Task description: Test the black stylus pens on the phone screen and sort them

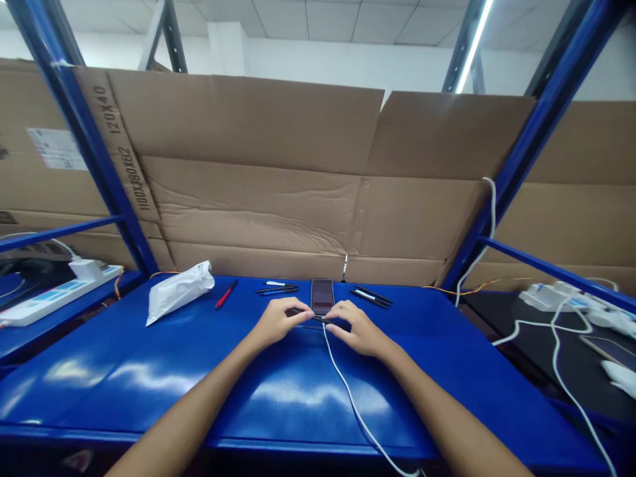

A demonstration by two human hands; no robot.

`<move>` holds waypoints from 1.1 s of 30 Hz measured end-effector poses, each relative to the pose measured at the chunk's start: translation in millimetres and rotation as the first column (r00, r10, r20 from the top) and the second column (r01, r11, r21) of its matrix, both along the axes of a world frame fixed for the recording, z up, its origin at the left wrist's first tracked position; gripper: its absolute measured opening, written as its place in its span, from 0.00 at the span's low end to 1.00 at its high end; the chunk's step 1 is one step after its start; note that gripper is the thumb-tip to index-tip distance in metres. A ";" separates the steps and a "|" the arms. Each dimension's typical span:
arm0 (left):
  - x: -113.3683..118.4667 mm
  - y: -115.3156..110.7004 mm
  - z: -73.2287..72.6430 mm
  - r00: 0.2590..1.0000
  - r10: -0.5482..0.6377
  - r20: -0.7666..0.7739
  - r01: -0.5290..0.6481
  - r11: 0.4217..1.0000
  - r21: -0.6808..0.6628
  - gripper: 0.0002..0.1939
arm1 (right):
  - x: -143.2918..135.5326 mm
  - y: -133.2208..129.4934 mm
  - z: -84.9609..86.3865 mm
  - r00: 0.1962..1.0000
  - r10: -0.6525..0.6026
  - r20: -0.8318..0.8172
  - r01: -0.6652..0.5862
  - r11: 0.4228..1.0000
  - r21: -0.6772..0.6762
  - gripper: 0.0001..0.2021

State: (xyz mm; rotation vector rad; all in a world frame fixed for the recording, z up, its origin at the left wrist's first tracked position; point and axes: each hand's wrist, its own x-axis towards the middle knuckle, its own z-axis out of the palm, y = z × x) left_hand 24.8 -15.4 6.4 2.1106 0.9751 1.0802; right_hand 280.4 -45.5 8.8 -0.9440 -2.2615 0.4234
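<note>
Both hands meet near the middle of the blue table, just in front of a phone [322, 295] that lies flat. My left hand [282, 320] pinches one end of a thin black pen [318, 318]. The fingers of my right hand [358, 327] close on its other end. A white cable [344, 381] runs from beside the fingertips toward the table's front edge. Another thin dark item lies under the hands, partly hidden. Dark pens [277, 290] lie left of the phone, and more dark pens [371, 297] lie to its right.
A red pen [226, 295] and a white plastic bag [179, 291] lie at the back left of the blue table [149, 391]. Cardboard [258, 218] walls the back. Blue posts rise on both sides. Power strips sit beyond them, with loose white cables at the right.
</note>
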 end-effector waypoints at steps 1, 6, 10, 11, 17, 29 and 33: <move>1.5 -0.4 -1.2 0.999 -0.029 -0.016 0.029 1.000 -0.002 0.15 | -0.3 0.1 -0.4 1.000 0.005 0.002 -0.005 1.000 0.001 0.09; -2.3 1.9 0.5 1.000 0.017 -0.020 -0.017 1.000 0.011 0.14 | 10.0 1.8 3.8 0.996 0.000 0.094 0.000 1.000 0.005 0.07; -14.6 9.0 6.2 0.980 0.190 0.060 -0.191 0.982 -0.003 0.16 | 17.2 4.3 2.8 0.985 -0.029 0.173 0.029 1.000 0.003 0.06; -16.4 10.3 6.6 0.976 0.206 0.065 -0.205 0.979 -0.010 0.16 | 17.1 5.0 1.3 0.982 -0.040 0.184 0.040 0.999 0.004 0.06; -6.8 4.9 -0.3 0.999 0.039 -0.015 -0.039 0.999 -0.030 0.15 | 10.8 4.0 -1.4 0.980 -0.068 0.188 0.070 0.998 -0.003 0.10; -1.0 5.2 -7.6 0.997 -0.041 -0.067 0.037 0.998 -0.055 0.17 | 16.7 8.1 8.2 0.998 -0.042 0.037 0.039 0.996 0.086 0.11; -7.6 9.8 -6.6 0.993 -0.022 -0.112 0.020 1.000 -0.023 0.17 | 27.3 13.6 9.3 0.995 -0.060 0.082 0.050 0.992 0.114 0.11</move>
